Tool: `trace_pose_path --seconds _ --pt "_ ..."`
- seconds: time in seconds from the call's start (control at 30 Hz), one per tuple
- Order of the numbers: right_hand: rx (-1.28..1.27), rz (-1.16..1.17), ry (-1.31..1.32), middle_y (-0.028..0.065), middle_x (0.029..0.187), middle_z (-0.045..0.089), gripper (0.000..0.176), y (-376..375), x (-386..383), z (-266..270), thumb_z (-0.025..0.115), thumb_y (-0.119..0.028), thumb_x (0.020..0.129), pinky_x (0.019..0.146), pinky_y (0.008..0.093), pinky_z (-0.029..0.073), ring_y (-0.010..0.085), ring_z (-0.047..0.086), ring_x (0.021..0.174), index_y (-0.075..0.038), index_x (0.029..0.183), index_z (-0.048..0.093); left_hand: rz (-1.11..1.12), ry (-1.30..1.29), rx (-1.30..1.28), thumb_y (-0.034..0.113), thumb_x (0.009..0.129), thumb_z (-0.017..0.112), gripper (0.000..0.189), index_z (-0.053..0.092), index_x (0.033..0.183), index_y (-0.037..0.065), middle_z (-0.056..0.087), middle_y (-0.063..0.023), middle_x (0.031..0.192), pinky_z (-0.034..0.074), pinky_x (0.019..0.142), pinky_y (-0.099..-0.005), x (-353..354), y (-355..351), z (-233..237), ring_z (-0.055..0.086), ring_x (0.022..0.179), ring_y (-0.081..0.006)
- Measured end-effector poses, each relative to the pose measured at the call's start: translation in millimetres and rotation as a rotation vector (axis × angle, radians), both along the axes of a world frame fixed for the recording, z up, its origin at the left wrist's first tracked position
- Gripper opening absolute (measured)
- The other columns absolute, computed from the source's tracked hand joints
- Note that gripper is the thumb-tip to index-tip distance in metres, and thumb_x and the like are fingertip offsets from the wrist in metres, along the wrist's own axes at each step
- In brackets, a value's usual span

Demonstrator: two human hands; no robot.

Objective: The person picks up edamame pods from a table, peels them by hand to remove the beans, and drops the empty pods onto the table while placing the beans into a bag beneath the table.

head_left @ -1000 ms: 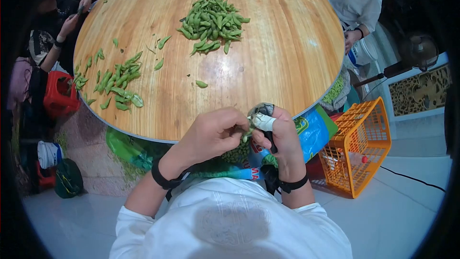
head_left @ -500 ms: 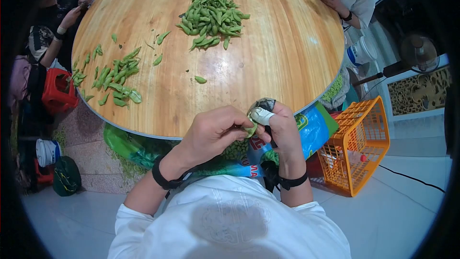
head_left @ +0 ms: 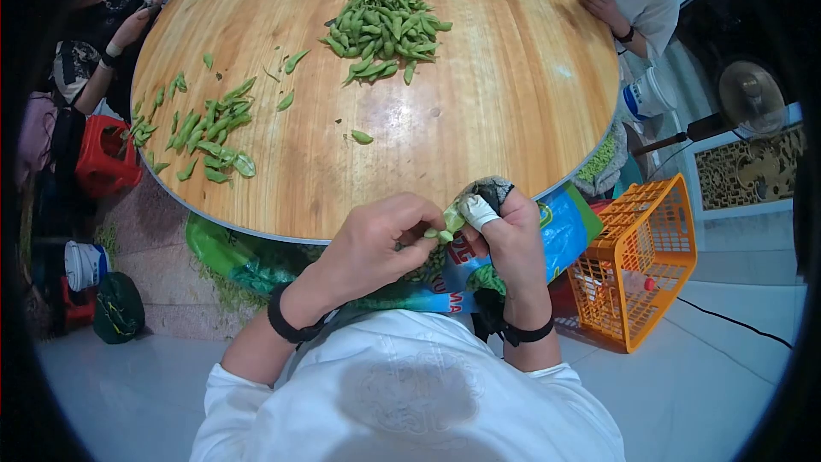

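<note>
Between my two hands, just below the table's near edge, is a split edamame pod (head_left: 454, 217) with pale green beans showing at its lower end. My right hand (head_left: 516, 235) is closed on the pod's upper part; white tape wraps one digit and a dark grey fabric cover sits on another. My left hand (head_left: 385, 235) pinches the pod's lower end at the beans, its other fingers curled. Below them, a blue and green printed bag (head_left: 560, 227) lies across the lap, with shelled beans (head_left: 419, 274) partly hidden by my left hand.
The round wooden table (head_left: 282, 145) carries a large pod heap (head_left: 385, 26), a smaller pod pile (head_left: 214, 124) and a single pod (head_left: 362, 137). An orange crate (head_left: 633, 265), a fan (head_left: 751, 96) and a red stool (head_left: 107, 158) stand around. Other people sit left and right.
My right hand has shifted slightly up and right with the pod, and the beans now show at its lower end. At the table's far side, another person's hand has come to the pods.
</note>
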State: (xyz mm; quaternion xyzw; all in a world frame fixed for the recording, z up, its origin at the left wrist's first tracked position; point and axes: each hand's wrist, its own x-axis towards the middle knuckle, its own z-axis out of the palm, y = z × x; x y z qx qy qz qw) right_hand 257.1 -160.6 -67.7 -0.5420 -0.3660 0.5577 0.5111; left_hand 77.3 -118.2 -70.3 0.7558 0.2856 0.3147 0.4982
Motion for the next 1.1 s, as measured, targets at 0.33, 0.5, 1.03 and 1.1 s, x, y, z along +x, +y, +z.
trace_pose_path --seconds 0.33,0.5,1.03,1.1 --pt "0.182 -0.094 -0.327 -0.0005 0.056 0.051 0.011 -4 -3 -5 0.059 -0.008 0.084 0.043 0.0236 0.035 0.0046 0.044 0.048 0.000 0.076 0.058 -0.040 0.208 -0.016 0.000 0.073 0.066 0.018 0.057 0.089 0.000 0.058 -0.0059 0.079 0.047 0.057 -0.0232 -2 -3 8 0.056 0.064 -0.0102" --pt "0.164 -0.085 -0.486 0.0043 0.056 0.053 0.009 -6 3 8 0.059 -0.008 0.082 0.046 0.0251 0.038 0.0087 0.048 0.049 0.001 0.079 0.059 -0.149 0.290 0.148 0.004 0.072 0.070 0.020 0.058 0.088 0.000 0.061 -0.0085 0.081 0.049 0.060 -0.0260 -13 -10 16 0.059 0.066 -0.0147" --pt "0.239 0.217 -0.475 0.0158 0.076 0.061 0.016 -1 -22 11 0.051 -0.006 0.084 0.064 0.0311 0.047 0.0248 0.062 0.069 0.003 0.093 0.061 0.166 0.509 0.697 -0.001 0.069 0.062 0.022 0.058 0.091 0.002 0.054 -0.0152 0.091 0.044 0.074 -0.0379 -52 77 28 0.053 0.088 -0.0329" --pt "0.312 0.306 -0.509 0.0155 0.073 0.060 0.020 1 -22 11 0.048 -0.006 0.086 0.063 0.0315 0.047 0.0259 0.062 0.067 0.003 0.098 0.060 0.140 0.516 0.686 -0.001 0.070 0.062 0.020 0.057 0.089 0.002 0.053 -0.0152 0.089 0.044 0.074 -0.0380 -40 89 14 0.053 0.087 -0.0332"
